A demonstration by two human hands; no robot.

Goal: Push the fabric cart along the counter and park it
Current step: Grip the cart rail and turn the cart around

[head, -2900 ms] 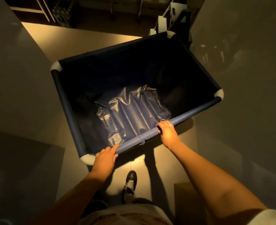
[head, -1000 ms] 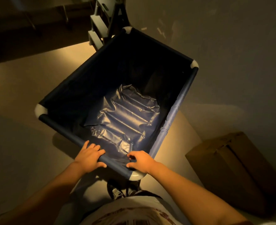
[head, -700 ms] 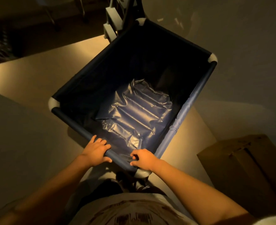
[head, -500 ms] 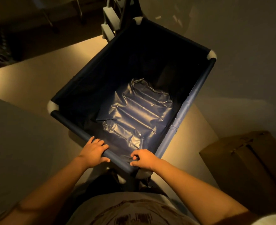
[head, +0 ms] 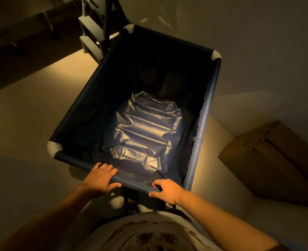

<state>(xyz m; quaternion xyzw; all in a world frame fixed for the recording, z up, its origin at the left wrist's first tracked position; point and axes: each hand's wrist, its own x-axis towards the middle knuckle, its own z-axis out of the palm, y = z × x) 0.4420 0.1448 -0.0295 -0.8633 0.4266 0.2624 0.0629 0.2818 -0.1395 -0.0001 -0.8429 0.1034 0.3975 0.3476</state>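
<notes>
The fabric cart [head: 206,113] is a dark blue cloth bin on a tube frame with white corner joints, seen from above in dim warm light. Its inside holds only a crumpled shiny blue sheet [head: 146,131] on the bottom. My left hand [head: 99,178] grips the near rail left of its middle. My right hand [head: 167,190] grips the same rail close to the near right corner. The cart's wheels are hidden under the bin.
A brown cardboard box [head: 271,160] lies on the floor to the right of the cart. A grey stepped frame [head: 93,28] stands just beyond the cart's far left corner. A pale wall runs along the right, and a dark ledge [head: 23,33] crosses the upper left.
The cart has swung round to the right. Both hands moved from the long rail to the short near rail and still hold it. The cardboard box came into view.
</notes>
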